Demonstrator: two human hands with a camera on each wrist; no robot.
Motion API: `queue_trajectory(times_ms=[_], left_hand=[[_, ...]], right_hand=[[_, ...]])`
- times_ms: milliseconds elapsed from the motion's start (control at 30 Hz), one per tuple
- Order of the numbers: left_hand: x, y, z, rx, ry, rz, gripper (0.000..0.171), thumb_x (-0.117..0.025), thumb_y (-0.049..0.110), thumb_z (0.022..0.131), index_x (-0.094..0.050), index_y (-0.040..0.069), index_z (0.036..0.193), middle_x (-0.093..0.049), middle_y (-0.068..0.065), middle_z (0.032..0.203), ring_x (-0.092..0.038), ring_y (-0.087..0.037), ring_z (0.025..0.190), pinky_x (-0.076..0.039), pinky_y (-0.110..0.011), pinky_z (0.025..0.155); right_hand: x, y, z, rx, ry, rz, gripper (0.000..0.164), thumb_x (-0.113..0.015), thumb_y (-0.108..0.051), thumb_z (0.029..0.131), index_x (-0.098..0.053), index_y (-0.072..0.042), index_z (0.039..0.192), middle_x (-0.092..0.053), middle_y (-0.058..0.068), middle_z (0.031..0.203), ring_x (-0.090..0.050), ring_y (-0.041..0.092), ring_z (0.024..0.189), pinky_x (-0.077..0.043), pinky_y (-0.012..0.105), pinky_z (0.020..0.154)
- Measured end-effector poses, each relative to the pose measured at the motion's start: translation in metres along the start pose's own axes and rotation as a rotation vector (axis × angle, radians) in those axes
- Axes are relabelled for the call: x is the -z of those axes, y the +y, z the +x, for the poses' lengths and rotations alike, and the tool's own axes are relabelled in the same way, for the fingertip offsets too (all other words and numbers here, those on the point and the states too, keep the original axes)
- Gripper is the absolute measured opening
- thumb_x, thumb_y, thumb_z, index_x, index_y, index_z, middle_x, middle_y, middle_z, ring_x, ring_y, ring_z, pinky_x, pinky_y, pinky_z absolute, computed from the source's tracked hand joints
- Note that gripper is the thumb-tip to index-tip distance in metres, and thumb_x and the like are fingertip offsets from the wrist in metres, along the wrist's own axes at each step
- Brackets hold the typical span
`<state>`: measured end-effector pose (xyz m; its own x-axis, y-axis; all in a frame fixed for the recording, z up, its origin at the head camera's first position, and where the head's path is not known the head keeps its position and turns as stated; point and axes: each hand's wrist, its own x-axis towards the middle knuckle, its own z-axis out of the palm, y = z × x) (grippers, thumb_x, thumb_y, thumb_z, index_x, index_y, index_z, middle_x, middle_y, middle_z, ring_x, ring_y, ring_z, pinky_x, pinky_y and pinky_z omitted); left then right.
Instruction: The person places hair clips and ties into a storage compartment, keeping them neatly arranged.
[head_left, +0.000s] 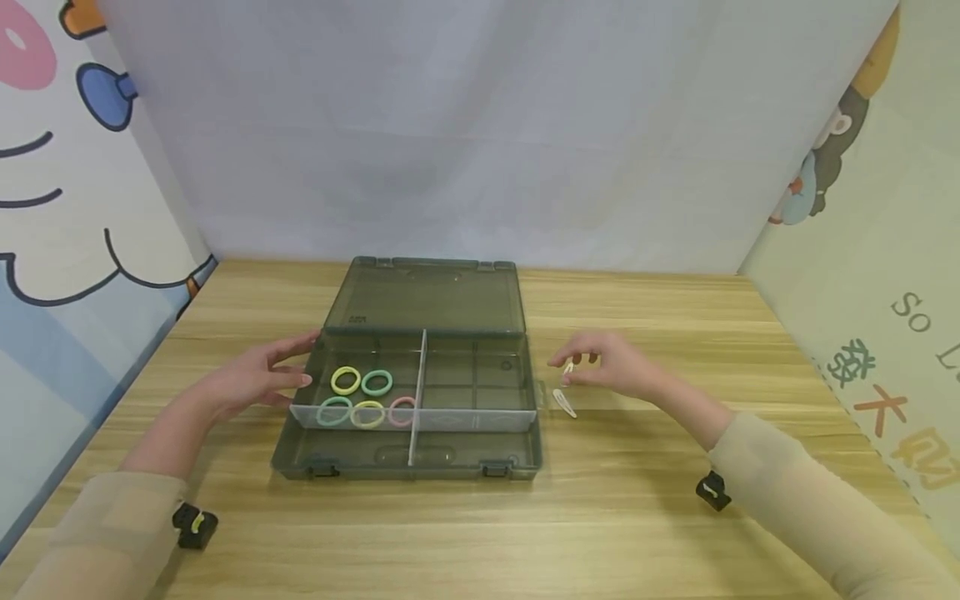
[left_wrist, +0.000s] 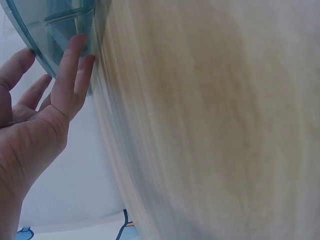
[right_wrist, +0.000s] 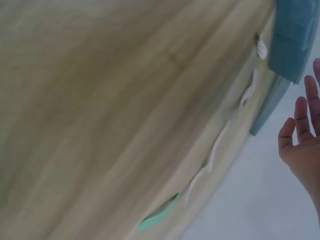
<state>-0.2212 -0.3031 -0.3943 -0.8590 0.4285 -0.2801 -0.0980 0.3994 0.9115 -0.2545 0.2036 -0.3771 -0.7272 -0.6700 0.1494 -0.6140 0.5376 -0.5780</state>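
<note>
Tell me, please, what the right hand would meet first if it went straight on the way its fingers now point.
The right hand would probably meet the right wall of the dark grey, translucent plastic box, though depth is unclear and a slim white hair clip might come first.

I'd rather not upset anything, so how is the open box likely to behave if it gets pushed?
The box will probably slide rather than tip, as it sits low and wide on the table. Its straight, see-through, plastic-looking walls suggest it's stiff. The colored rings look loose in it, so a sharp shove could shift them.
</note>
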Motion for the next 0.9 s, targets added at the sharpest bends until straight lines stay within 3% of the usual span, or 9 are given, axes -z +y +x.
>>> queue_trajectory(times_ms=[467,733,900], left_hand=[[0.000,-0.002,-0.001,-0.009,0.003,0.003,0.080,-0.062,0.020,0.092,-0.010,0.011,0.153,-0.005,-0.023,0.156,-0.025,-0.050,0.134,-0.053,-0.046,0.086],[0.000,-0.002,-0.001,-0.018,0.004,0.006,0.079,-0.061,0.020,0.093,-0.011,0.011,0.153,-0.005,-0.023,0.156,-0.025,-0.050,0.134,-0.053,-0.045,0.086],[-0.001,-0.001,-0.001,-0.014,0.001,0.001,0.079,-0.061,0.019,0.093,-0.010,0.011,0.153,-0.004,-0.023,0.156,-0.025,-0.050,0.134,-0.053,-0.045,0.087]], right_hand=[[-0.022,0.014,-0.010,-0.030,-0.038,-0.091,0.030,-0.078,-0.015,0.077,-0.071,-0.008,0.104,-0.068,-0.002,0.090,-0.056,0.014,0.078,-0.050,0.029,0.070],[-0.027,0.013,-0.012,-0.111,-0.098,-0.061,0.030,-0.077,-0.023,0.079,-0.070,-0.010,0.105,-0.066,-0.004,0.097,-0.059,0.013,0.091,-0.054,0.030,0.082],[-0.028,0.013,-0.011,-0.125,-0.112,-0.073,0.024,-0.077,-0.022,0.079,-0.072,-0.013,0.101,-0.064,-0.005,0.093,-0.059,0.012,0.089,-0.053,0.027,0.080]])
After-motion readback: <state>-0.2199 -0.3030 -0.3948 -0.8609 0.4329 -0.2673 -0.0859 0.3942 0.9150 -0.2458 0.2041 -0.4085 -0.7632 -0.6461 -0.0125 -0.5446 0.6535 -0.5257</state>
